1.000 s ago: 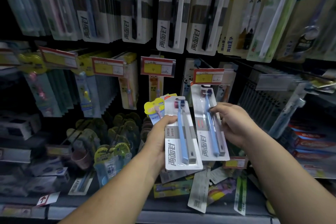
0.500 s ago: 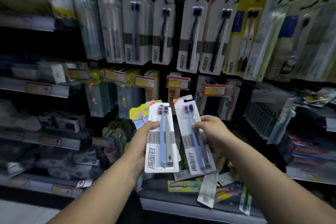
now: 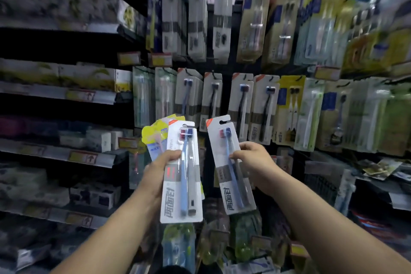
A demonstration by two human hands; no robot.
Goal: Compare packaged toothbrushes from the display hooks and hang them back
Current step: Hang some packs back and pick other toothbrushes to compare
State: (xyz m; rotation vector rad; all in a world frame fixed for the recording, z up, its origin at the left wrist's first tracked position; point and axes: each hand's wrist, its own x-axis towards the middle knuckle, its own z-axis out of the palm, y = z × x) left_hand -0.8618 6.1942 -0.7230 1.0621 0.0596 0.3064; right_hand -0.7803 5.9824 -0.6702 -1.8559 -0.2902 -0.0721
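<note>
Your left hand [image 3: 160,169] curls round the edge of a white card blister pack of blue and grey toothbrushes [image 3: 181,184], thumb across its front, with a yellow-topped pack [image 3: 153,135] fanned behind it. Your right hand [image 3: 255,160] pinches a second white card pack with a blue toothbrush [image 3: 233,196], top tilted left, just beside the first. Both sit before the rows of packs hanging on display hooks [image 3: 242,104]

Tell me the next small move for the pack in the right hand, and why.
Probably lift the right-hand pack toward the row of matching white packs hanging just above it. The right hand pinches it mid-card, leaving its hang hole free, while the left hand holds several other packs.
</note>
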